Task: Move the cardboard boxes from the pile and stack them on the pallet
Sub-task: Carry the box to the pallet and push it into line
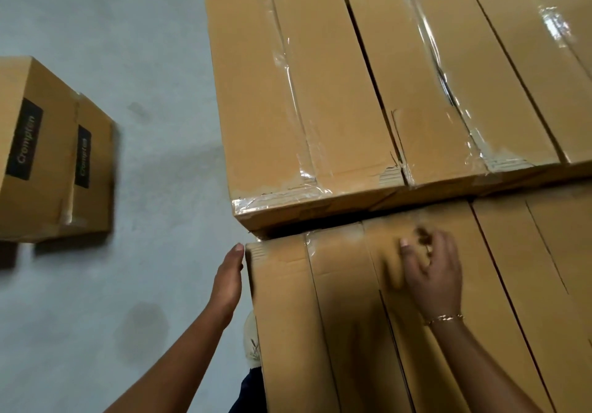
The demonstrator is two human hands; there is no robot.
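Many long boxes packed tight at 12 o'clock, whether pile or pallet load unclear.

Head view:
- left hand flat, fingers straight, pressing side of end box at 6 o'clock
- right hand on near row's top at 5 o'clock, fingers bent, blurred, grip unclear
- two small boxes on floor at 9 o'clock

Pallet unseen; likely midway.

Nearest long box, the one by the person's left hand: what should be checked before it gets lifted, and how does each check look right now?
1. Left hand on the nearest long box: ok, flat against its left side near the far corner.
2. Right hand grip: cannot tell, blurred above the box tops.
3. Higher boxes off it: ok at this corner, a dark gap separates them.
4. Walking room: ok, bare floor lies between it and the Crompton boxes.
5. Pallet spot: cannot tell, no pallet shows.
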